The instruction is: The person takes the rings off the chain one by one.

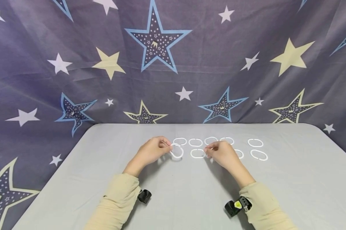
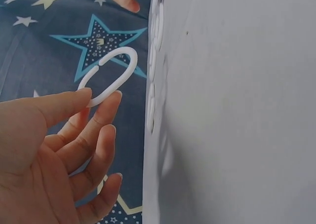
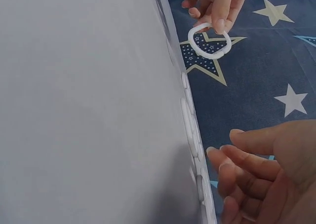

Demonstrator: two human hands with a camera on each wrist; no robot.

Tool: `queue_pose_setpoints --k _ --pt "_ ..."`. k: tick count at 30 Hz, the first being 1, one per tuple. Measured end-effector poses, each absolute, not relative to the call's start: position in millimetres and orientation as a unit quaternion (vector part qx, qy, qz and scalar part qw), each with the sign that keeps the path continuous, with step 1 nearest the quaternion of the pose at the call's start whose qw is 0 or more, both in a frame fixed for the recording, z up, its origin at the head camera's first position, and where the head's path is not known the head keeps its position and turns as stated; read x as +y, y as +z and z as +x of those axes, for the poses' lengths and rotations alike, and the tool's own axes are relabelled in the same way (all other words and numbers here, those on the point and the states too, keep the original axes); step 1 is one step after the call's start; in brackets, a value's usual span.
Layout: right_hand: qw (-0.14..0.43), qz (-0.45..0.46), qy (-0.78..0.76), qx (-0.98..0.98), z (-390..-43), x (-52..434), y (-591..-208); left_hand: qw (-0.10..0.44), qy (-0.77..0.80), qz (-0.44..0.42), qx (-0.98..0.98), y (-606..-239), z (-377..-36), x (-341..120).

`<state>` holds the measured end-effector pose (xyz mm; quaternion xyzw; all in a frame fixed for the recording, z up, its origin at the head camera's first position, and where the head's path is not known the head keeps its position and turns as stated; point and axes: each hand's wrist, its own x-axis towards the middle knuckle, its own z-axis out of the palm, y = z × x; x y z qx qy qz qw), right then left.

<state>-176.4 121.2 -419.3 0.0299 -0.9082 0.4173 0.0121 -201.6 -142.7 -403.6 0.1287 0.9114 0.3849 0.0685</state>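
Note:
My left hand (image 1: 168, 146) pinches a white oval ring (image 1: 176, 151) between thumb and forefinger and holds it just above the grey table (image 1: 173, 198). The left wrist view shows that ring (image 2: 111, 75) lifted clear of the table, gripped at its lower end. My right hand (image 1: 211, 150) hovers over the two rows of white rings (image 1: 195, 142) lying flat; its fingers (image 3: 222, 157) are loosely bent and hold nothing. In the right wrist view the left hand (image 3: 217, 7) and its ring (image 3: 209, 40) are at the top.
Two more rings (image 1: 255, 142) lie apart at the right end of the rows. A star-patterned cloth (image 1: 161, 64) hangs behind the table and drapes past its sides. Black wrist cameras (image 1: 144, 195) sit on both sleeves.

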Motion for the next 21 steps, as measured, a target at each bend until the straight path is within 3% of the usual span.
queue_pose_setpoints --k 21 --pt "0.024 0.045 0.412 -0.910 -177.0 117.5 -414.8 0.047 0.453 0.099 0.885 -411.8 -202.0 -126.3"
